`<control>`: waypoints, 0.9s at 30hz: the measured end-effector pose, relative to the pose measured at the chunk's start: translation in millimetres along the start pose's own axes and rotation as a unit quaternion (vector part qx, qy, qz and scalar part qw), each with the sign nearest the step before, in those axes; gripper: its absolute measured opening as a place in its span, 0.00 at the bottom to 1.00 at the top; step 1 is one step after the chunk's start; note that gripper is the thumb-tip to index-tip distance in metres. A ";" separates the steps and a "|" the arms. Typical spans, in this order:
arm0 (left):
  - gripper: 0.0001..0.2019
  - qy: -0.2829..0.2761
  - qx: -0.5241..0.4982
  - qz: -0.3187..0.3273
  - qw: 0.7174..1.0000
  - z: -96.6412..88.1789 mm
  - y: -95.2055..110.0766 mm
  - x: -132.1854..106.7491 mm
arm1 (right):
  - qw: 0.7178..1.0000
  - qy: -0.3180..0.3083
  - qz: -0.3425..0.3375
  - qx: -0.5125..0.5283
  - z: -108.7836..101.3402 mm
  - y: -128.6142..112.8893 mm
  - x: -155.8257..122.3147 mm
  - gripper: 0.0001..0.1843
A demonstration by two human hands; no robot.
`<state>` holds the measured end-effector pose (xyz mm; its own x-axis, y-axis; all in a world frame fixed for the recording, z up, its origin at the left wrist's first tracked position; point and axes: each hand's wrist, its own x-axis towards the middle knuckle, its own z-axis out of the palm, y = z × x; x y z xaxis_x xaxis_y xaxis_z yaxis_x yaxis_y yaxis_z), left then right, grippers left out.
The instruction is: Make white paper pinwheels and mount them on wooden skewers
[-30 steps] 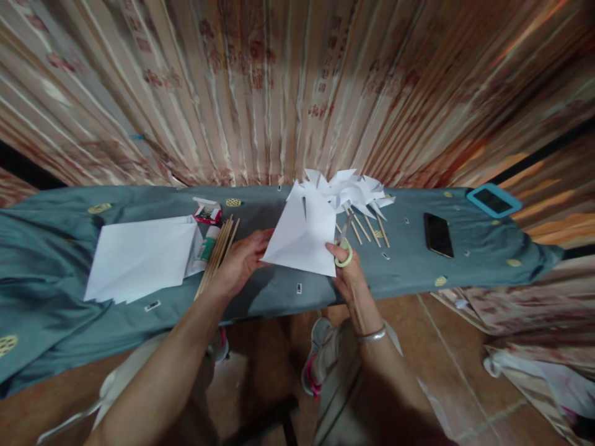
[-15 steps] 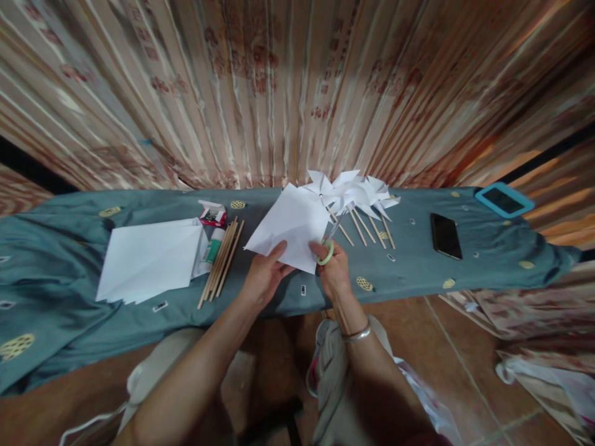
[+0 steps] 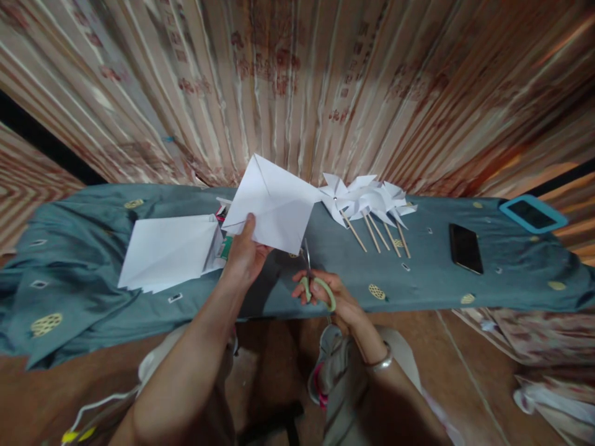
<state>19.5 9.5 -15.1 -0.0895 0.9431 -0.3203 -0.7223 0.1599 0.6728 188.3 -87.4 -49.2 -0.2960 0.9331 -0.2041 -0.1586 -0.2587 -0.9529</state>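
My left hand (image 3: 246, 257) grips a square sheet of white paper (image 3: 274, 201) by its near left edge, thumb on top. Crease or cut lines run in from the sheet's corners. In my right hand (image 3: 332, 294) is a pair of scissors (image 3: 325, 292) with light green handles, the fingers through the loops. Their blades point up and away, close beneath the sheet's near right corner; whether they touch it I cannot tell. Several white paper pinwheels (image 3: 367, 198) on wooden sticks lie just right of the sheet.
On the cloth-covered table (image 3: 432, 272), a stack of white paper (image 3: 170, 251) lies left. A green glue stick (image 3: 226, 246) and a red box (image 3: 220, 212) are partly hidden behind the held sheet. A black phone (image 3: 466, 248) and a blue-framed device (image 3: 533, 214) lie right.
The sheet has moved up and left in my left hand and turned. My right hand has let go of the sheet and drawn back towards me with the scissors. The view has shifted slightly.
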 end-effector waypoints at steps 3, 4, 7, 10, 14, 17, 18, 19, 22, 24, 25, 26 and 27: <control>0.09 -0.010 0.002 0.008 1.000 0.1 -1.7 -0.5 | 1.000 -0.003 0.007 0.011 1.7 3.0 -1.7 0.26; 0.09 -0.019 0.005 0.011 1.000 -0.6 -3.2 -0.5 | 1.000 -0.004 0.008 0.011 1.7 3.8 -1.0 0.25; 0.09 -0.038 0.021 0.012 0.999 -4.0 -7.9 0.3 | 1.000 -0.010 0.013 0.003 1.6 4.3 2.3 0.26; 0.12 -0.040 0.031 0.014 0.999 -6.8 -10.7 1.5 | 1.000 -0.010 0.021 -0.005 2.3 3.2 4.3 0.27; 0.13 -0.055 0.023 0.021 0.998 -7.5 -11.2 1.3 | 1.000 -0.007 0.018 -0.005 2.8 3.1 4.3 0.27; 0.11 -0.052 0.016 0.020 0.998 -5.7 -9.9 -0.2 | 1.000 -0.013 0.015 -0.009 1.3 5.4 4.6 0.28; 0.11 -0.049 0.015 0.017 0.999 -5.0 -9.3 -0.8 | 1.000 -0.016 0.014 -0.010 0.7 6.3 4.9 0.28; 0.11 -0.046 0.015 0.015 0.999 -4.2 -8.7 -1.3 | 1.000 -0.018 0.014 -0.011 0.1 7.0 5.2 0.28; 0.11 -0.037 0.014 0.009 0.999 -2.9 -7.9 -2.0 | 1.000 -0.022 0.016 -0.010 -0.6 7.6 6.1 0.28; 0.11 -0.037 0.009 0.011 0.999 -3.3 -8.2 -1.9 | 1.000 -0.021 0.021 -0.010 -0.3 6.5 6.3 0.29; 0.11 -0.041 0.007 0.013 0.999 -3.8 -8.7 -1.8 | 0.999 -0.020 0.024 -0.011 0.0 5.8 6.2 0.29; 0.11 -0.046 0.006 0.015 0.999 -4.6 -9.1 -1.6 | 0.999 -0.018 0.026 -0.013 0.3 5.0 6.1 0.30; 0.11 -0.050 0.006 0.017 0.999 -5.4 -9.6 -1.4 | 0.999 -0.017 0.028 -0.016 0.6 4.3 6.0 0.30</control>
<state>22.9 5.0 -24.7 -0.0439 0.9724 -0.2292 -0.7111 0.1308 0.6908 185.3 -83.0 -54.4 -0.3356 0.9083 -0.2498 -0.1117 -0.3016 -0.9469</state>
